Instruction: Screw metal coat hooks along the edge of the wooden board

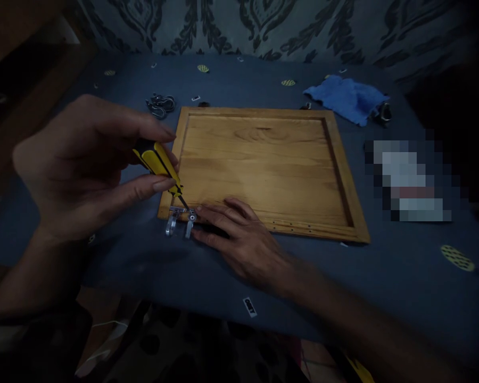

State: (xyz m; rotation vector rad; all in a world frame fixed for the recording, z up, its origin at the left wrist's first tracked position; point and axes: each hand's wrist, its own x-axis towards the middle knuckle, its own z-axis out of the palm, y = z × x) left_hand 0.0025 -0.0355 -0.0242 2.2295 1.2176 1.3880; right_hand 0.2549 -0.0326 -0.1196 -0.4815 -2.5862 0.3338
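Note:
My left hand [91, 165] is closed around the handle of a yellow and black screwdriver [159, 159], pinched between thumb and fingers. Its shaft slants down to a small metal hook [189, 226] at the near left corner of a wooden panel [255, 154] with a raised frame. A second metal hook [171, 221] sits just left of it, at the same edge. My right hand [243, 239] lies across the panel's near edge, fingers stretched out, with index finger and thumb tips beside the first hook. Whether the screwdriver tip sits in a screw is too small to tell.
A bunch of metal hooks [160, 105] lies behind the panel's left corner. At the back right is a crumpled blue cloth [347, 98], with a small dark object [384, 113] against it. A pixelated item [409, 181] lies on the dark blue patterned cover [399, 287] at right.

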